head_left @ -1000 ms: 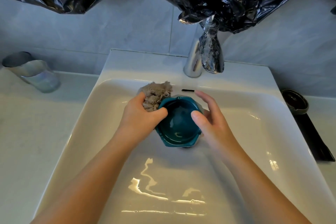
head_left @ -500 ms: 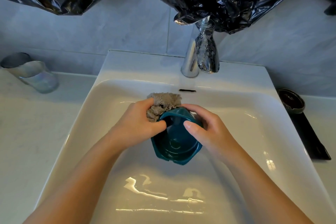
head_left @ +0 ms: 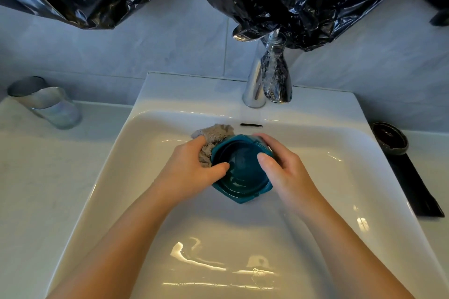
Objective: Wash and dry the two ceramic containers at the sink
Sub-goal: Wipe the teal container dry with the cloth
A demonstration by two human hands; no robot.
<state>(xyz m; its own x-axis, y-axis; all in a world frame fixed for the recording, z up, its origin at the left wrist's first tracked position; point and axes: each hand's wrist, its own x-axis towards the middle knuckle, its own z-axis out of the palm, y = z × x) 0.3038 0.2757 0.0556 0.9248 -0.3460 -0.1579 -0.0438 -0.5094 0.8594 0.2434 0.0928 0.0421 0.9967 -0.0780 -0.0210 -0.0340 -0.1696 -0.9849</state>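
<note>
Teal container [head_left: 240, 172] held over sink [head_left: 315, 143] basin, betw both hands. L hand [head_left: 192, 167]: fingers clamp grey cloth [head_left: 213, 133] to its left wall, thumb inside rim. R hand [head_left: 284, 167]: fingers curled round far-right wall, thumb inside. Vs 0.5 s ago: mouth tipped up more.

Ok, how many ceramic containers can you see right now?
2. The teal container is over the sink, held in the left hand and right hand; the dark container sits on the counter at right. None looks hidden.
</note>
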